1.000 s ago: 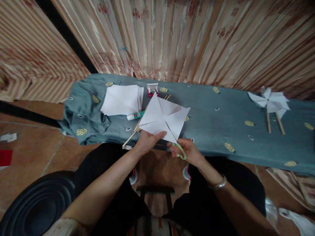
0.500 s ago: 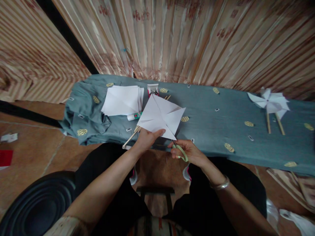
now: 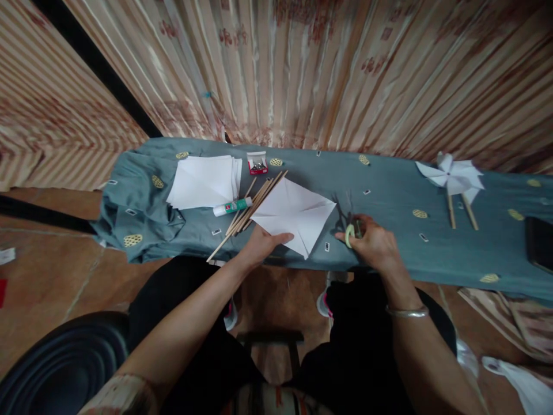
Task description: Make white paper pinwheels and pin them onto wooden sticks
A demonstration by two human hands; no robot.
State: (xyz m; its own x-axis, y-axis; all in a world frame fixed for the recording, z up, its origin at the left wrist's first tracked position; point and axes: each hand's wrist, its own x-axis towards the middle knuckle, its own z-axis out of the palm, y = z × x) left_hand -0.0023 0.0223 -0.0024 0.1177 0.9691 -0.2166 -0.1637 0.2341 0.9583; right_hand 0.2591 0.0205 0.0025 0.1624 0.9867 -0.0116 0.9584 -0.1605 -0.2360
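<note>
My left hand (image 3: pixel 264 242) grips the near left edge of a white paper square (image 3: pixel 296 213), its thumb lying on top. Slits run into the square from its corners toward the middle. To the right, my right hand (image 3: pixel 375 242) is closed round the light green handles of a pair of scissors (image 3: pixel 351 231); the blades point away over the cloth and look blurred. Beside the square lie several thin wooden sticks (image 3: pixel 258 203), with a glue stick (image 3: pixel 233 206) across some of them.
A stack of white paper (image 3: pixel 203 181) lies at the left on the grey-green cloth (image 3: pixel 389 196). Behind the sticks stands a small open red box (image 3: pixel 257 163) of metal pins. White paper pinwheels (image 3: pixel 451 174) on sticks lie at the right, near a dark phone-like object (image 3: pixel 540 242). A curtain (image 3: pixel 294 75) hangs behind.
The scissors have come away from the paper's near corner, moving right and farther out with my right hand. My left hand still holds the square. The view has shifted slightly right.
</note>
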